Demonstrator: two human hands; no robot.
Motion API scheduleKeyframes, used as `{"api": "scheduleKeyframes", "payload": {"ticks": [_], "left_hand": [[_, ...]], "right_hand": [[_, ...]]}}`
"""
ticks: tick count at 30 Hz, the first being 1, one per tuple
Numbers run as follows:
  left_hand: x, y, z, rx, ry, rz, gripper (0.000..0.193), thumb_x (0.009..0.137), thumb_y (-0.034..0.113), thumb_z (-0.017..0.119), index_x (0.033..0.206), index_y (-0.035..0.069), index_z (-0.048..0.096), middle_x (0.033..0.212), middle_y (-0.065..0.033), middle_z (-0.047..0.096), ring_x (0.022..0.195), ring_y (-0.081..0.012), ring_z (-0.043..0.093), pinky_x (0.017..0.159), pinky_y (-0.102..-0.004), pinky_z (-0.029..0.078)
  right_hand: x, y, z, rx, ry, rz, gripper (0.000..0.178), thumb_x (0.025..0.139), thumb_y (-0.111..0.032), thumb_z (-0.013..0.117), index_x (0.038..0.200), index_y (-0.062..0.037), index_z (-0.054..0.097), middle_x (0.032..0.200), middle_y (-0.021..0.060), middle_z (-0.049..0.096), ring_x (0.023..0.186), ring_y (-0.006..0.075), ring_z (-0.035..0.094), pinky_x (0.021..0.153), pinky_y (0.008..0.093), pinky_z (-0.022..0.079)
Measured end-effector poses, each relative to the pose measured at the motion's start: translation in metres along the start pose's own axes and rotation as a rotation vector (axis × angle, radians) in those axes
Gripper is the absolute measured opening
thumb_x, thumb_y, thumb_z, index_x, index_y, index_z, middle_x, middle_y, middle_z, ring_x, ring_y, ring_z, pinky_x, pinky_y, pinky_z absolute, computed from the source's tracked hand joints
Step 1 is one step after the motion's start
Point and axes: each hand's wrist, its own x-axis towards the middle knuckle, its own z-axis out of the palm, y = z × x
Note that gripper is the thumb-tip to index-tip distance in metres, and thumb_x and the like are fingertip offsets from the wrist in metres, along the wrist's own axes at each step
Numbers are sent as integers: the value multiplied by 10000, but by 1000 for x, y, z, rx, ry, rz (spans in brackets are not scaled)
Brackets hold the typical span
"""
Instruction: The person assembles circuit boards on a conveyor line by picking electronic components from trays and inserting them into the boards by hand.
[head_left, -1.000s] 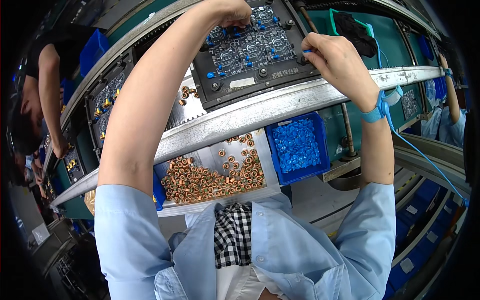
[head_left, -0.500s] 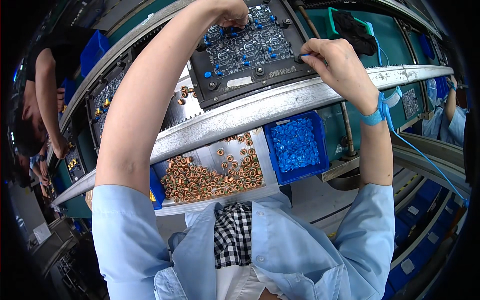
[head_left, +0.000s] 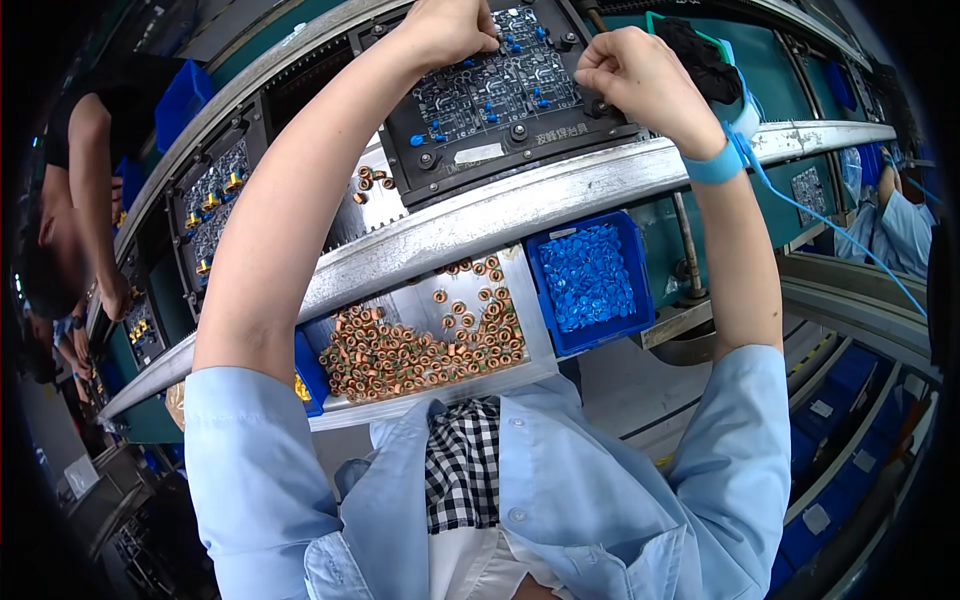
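A black fixture frame [head_left: 470, 180] holds a circuit board [head_left: 480, 95] dotted with several small blue disc components [head_left: 417, 141]. Over the board's far left part, my left hand [head_left: 450, 32] is closed, its fingertips down by the components; what they pinch is hidden. My right hand [head_left: 645, 85], with a blue wrist strap [head_left: 715, 165], hovers at the fixture's right edge. Its thumb and fingers are pressed together, and anything between them is too small to make out. Nearer to me, a blue bin [head_left: 590, 285] is full of blue disc components.
A metal tray [head_left: 420, 355] of copper-wound ring coils lies beside the bin. A metal rail [head_left: 480, 230] runs between these and the fixture. Another fixture [head_left: 215, 200] carries yellow parts at left, where a co-worker's arm [head_left: 90, 190] reaches in. A green-rimmed tray [head_left: 695, 50] holds black cloth.
My right hand has moved up and slightly left along the fixture's right edge; the blue disc seen in its fingers earlier no longer shows. My left hand has stayed over the board, shifting slightly.
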Motion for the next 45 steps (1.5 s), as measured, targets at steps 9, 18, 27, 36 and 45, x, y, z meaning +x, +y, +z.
{"api": "scheduleKeyframes", "payload": {"ticks": [9,18,27,36,45], "left_hand": [[-118,3,-14,-18,83,-86,100,709,13,603,758,-46,667,700,-147,643,604,-254,618,613,-336,500],[-126,-3,0,-8,102,-98,85,691,8,610,738,-40,662,701,-151,640,627,-291,624,664,-372,500],[-130,-10,7,-74,137,-29,67,690,31,634,710,-30,650,683,-153,635,605,-288,618,663,-378,499],[-129,-6,8,-33,138,-68,73,705,54,642,714,-17,657,678,-139,637,601,-282,617,666,-383,496],[-129,-9,11,-42,211,-27,66,702,53,632,701,-8,659,670,-137,636,588,-280,614,705,-402,494]], "right_hand": [[41,-5,9,-397,-142,-9,171,639,-120,569,654,38,632,671,171,640,655,364,611,600,391,494],[68,-1,23,-635,-401,192,229,635,-128,553,719,62,650,705,200,645,691,357,623,623,395,503],[72,15,44,-651,-241,144,253,647,-153,554,762,46,659,708,175,653,693,341,625,636,382,510],[39,-31,34,-755,17,24,231,654,-164,554,733,28,656,672,148,651,676,313,629,625,365,506],[35,-18,36,-632,124,105,239,655,-184,568,722,29,652,667,152,648,675,322,631,605,376,505]]}}
